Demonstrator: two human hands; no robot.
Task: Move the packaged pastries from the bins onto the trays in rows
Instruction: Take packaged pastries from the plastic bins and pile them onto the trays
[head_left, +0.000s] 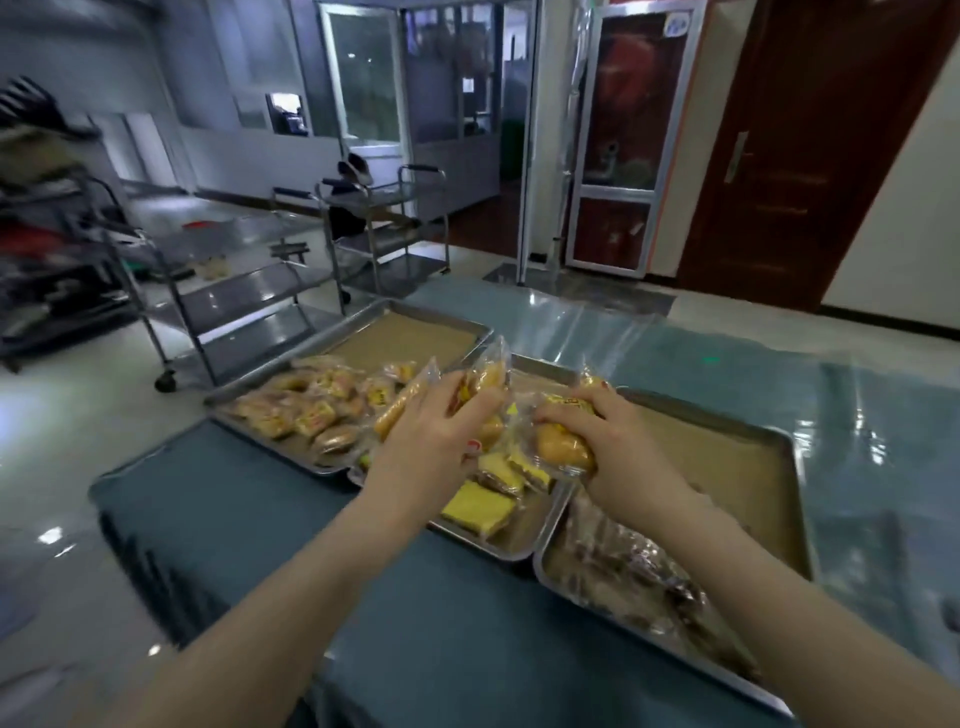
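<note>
Packaged pastries (311, 410) crowd the near ends of the left tray (260, 440), middle tray (511, 552) and right tray (796, 467). The outer two have bare lined floor farther back (the middle one's far end is mostly hidden). Above the middle tray, the left hand (431, 436) grips a long wrapped pastry (402, 402) and the right hand (623, 441) curls round a wrapped bun (563, 449). Open tabletop (415, 623) lies nearer.
</note>
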